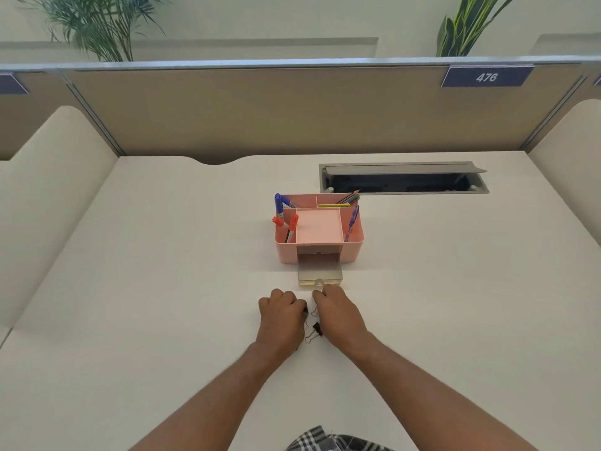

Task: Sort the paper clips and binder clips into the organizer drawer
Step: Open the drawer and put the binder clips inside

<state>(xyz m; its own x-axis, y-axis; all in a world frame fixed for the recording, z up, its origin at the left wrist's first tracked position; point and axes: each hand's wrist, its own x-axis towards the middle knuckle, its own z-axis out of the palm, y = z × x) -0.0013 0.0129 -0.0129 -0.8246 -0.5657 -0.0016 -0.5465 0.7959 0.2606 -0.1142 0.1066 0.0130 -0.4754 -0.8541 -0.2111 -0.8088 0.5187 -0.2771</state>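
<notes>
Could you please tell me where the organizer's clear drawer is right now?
In the head view, the clear drawer sits pulled out from the pink organizer, mid-desk, just beyond both hands.

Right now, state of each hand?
Left hand: curled over the clips on the desk; a dark bit at its fingertips, grip cannot be told.
Right hand: curled, knuckles up; contents cannot be told.

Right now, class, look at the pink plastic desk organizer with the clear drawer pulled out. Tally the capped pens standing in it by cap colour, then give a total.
Red-capped pens: 2
Blue-capped pens: 2
Total: 4
The pencils in the back compartment are not counted.
</notes>
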